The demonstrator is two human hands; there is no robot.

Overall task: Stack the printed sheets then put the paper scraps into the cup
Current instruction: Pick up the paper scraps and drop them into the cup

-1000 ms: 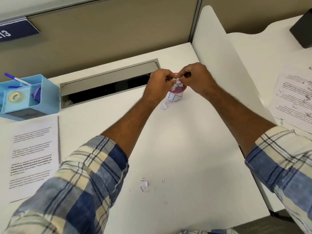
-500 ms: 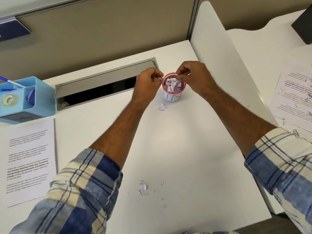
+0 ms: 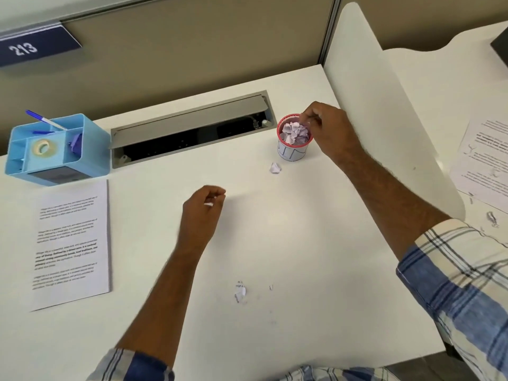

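A small red-rimmed cup [image 3: 292, 154] stands at the back of the white desk, heaped with pale paper scraps [image 3: 295, 132]. My right hand [image 3: 328, 132] reaches over the cup's right rim, its curled fingertips pinching among the scraps on top. My left hand [image 3: 202, 213] hovers over the middle of the desk, well clear of the cup, fingers curled round a small white scrap [image 3: 208, 204]. One loose scrap [image 3: 275, 168] lies just left of the cup's base. Two more scraps [image 3: 240, 292] lie near the front. The printed sheets [image 3: 71, 243] lie in one pile at the left.
A blue desk organiser [image 3: 55, 149] with tape and a pen sits at the back left. An open grey cable tray [image 3: 192, 127] runs along the back. A white divider panel [image 3: 384, 105] bounds the desk on the right; other printed papers [image 3: 483, 166] lie beyond it.
My left hand has pulled back from the cup toward the middle of the desk. My right hand stays at the cup's rim. The camera has tilted slightly.
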